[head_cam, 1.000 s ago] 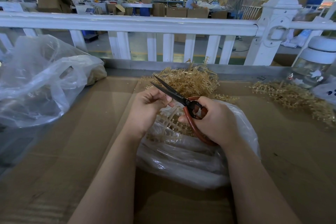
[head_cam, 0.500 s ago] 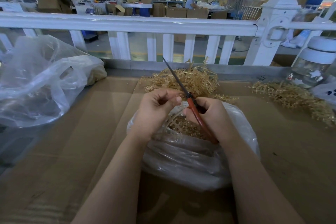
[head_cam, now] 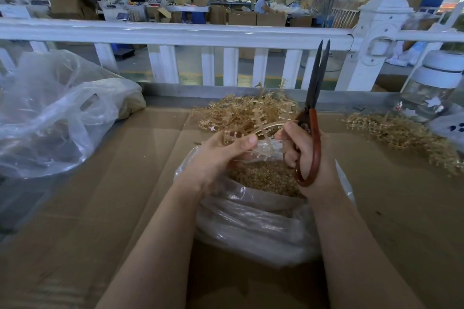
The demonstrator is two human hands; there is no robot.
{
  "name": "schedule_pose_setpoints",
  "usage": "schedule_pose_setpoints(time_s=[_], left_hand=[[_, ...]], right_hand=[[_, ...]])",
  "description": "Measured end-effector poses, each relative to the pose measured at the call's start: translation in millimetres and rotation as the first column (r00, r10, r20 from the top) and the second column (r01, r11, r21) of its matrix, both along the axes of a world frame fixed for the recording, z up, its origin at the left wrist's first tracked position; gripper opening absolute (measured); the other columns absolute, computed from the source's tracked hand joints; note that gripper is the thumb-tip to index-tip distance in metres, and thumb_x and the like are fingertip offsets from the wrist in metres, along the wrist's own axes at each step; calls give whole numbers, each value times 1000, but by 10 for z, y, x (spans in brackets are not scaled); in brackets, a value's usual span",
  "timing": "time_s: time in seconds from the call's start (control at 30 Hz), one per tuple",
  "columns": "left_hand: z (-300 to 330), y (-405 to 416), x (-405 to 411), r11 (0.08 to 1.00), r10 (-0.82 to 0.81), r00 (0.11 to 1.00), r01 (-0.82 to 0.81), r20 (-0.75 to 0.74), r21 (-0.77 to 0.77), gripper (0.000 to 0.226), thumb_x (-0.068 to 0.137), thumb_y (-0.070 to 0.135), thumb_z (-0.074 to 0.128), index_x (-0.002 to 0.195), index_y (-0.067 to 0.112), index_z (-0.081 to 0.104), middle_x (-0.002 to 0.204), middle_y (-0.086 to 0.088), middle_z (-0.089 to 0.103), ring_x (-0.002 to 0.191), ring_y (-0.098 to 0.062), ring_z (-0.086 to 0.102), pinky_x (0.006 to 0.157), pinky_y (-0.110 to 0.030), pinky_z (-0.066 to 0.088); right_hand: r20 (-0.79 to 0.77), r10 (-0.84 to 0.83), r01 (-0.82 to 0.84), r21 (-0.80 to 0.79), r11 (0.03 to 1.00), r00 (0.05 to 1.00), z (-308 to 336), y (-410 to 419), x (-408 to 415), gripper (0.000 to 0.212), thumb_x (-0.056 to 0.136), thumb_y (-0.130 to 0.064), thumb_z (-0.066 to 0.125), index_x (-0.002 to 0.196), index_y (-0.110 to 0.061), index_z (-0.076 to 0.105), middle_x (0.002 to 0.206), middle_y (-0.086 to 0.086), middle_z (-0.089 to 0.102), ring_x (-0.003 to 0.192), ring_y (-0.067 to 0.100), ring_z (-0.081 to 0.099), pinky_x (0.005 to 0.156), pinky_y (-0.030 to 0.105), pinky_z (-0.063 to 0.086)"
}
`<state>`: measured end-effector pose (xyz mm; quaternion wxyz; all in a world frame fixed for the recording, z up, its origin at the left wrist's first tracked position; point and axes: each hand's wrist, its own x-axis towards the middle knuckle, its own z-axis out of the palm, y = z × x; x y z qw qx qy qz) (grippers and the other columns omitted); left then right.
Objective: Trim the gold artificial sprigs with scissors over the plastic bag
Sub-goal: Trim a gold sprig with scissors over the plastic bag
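Since a moment ago the scissors (head_cam: pixel 316 105) have swung upright, blades nearly shut. Nearest, the plastic bag (head_cam: pixel 251 221) lies on the worktop (head_cam: pixel 113 183), trimmings inside. Above it the left hand (head_cam: pixel 221 155) pinches a sprig (head_cam: pixel 253 130); the right hand (head_cam: pixel 305 150) grips the scissors and touches the stem. Snip over the bag's mouth. Farther off lies the sprig pile (head_cam: pixel 246 110).

One head-worn wide-angle view, looking forward and down.
It sits close over the cardboard-covered tabletop (head_cam: pixel 105 208), forearms rising from the bottom edge, and faces a white railing (head_cam: pixel 175 32) with the workshop floor beyond, straight lines bowing toward the frame edges.
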<state>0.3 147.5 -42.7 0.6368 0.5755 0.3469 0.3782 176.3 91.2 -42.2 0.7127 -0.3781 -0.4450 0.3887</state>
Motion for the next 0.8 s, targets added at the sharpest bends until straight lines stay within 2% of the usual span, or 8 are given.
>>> schedule_pose_setpoints(time_s=[0.1, 0.17, 0.23, 0.33, 0.47, 0.57, 0.63, 0.8], left_hand=[[-1, -28, 9, 998, -59, 998, 60, -19, 22, 39, 58, 46, 90, 84, 20, 77, 91, -3, 77, 81, -14, 72, 76, -27, 50], [8, -48, 8, 998, -68, 996, 68, 64, -9, 21, 62, 27, 90, 75, 16, 77, 80, -4, 76, 71, -11, 70, 66, -22, 52], [16, -56, 12, 998, -33, 990, 39, 136, -43, 23, 60, 18, 84, 77, 8, 73, 77, -6, 75, 68, -12, 70, 62, -22, 53], [35, -66, 32, 996, -3, 988, 18, 157, -92, 34, 65, 13, 79, 93, -1, 66, 88, -13, 76, 80, -20, 74, 70, -27, 57], [36, -56, 52, 991, 41, 976, -13, 213, -130, 15, 76, -1, 71, 86, 2, 60, 78, -16, 74, 59, -18, 69, 54, -23, 55], [11, -39, 49, 994, 42, 967, -16, 251, -104, 15, 81, 3, 70, 92, 4, 59, 73, -11, 72, 51, -11, 59, 50, -20, 49], [5, -37, 40, 996, 7, 968, 15, 251, -84, 13, 77, 6, 71, 89, 5, 65, 73, -9, 73, 51, -8, 57, 51, -18, 48], [33, -56, 40, 991, -23, 988, 44, 153, -129, 13, 72, 12, 73, 84, 8, 74, 84, -13, 74, 54, -12, 57, 53, -19, 47]], right_hand=[[6, -9, 9, -1, 1000, 1000, 0, 5, -24, 21, 88, -29, 66, 83, -9, 64, 77, 4, 69, 43, 8, 31, 43, 29, 20], [18, -4, 5, -12, 1000, 1000, 1, 6, -41, 29, 89, -29, 65, 89, -1, 62, 74, 2, 69, 43, 8, 30, 44, 30, 19], [43, 9, -7, -31, 999, 999, 2, 12, -50, 40, 90, -30, 64, 97, 9, 61, 66, -5, 66, 42, 8, 30, 44, 29, 19], [80, 29, -25, -50, 998, 996, -5, 9, -60, 54, 91, -31, 62, 105, 21, 57, 56, -12, 60, 41, 7, 29, 44, 30, 17], [9, 10, -9, -74, 997, 1000, 21, 3, -89, 28, 85, -27, 66, 93, -1, 61, 73, 0, 69, 42, 7, 32, 44, 29, 19], [-39, -24, 20, -95, 995, 999, 40, 12, -102, 8, 92, -14, 66, 90, -7, 62, 74, 5, 69, 39, 3, 41, 40, 15, 29], [-36, -57, 53, -101, 993, 998, 48, 18, -113, 11, 97, -6, 62, 86, -9, 63, 73, 6, 68, 39, 1, 46, 40, 12, 37], [-28, -85, 82, -84, 993, 996, 34, 25, -118, 14, 97, -4, 61, 85, -10, 63, 71, 5, 67, 41, -1, 52, 41, 11, 39]])
